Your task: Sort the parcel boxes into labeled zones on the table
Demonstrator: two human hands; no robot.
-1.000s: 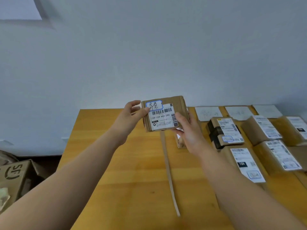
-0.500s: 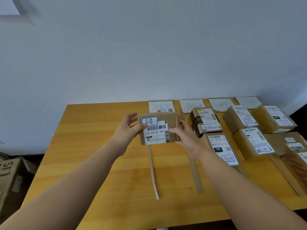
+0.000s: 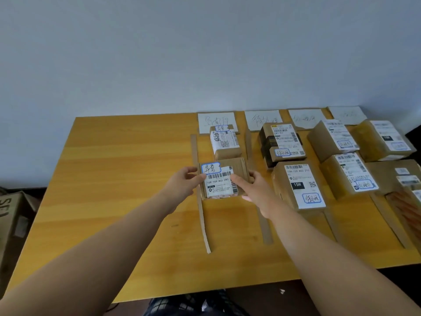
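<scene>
Both hands, left [image 3: 182, 188] and right [image 3: 257, 192], around box [image 3: 237, 168]

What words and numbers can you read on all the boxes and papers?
"159-159-A03-280": held box, on its label.
"15H-159-A03-210": neighbouring box, on its label.
"15H": black patch, same label.
"SF": floor carton.
Handwriting on paper signs and blue-edged stickers: too blurred to read.
Other labels: too small.

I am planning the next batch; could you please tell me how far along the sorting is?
Done: sorted boxes lie below the paper signs. In hand: left hand and right hand grip a labelled parcel in the leftmost lane, in front of another box. Left: releasing it.
</scene>
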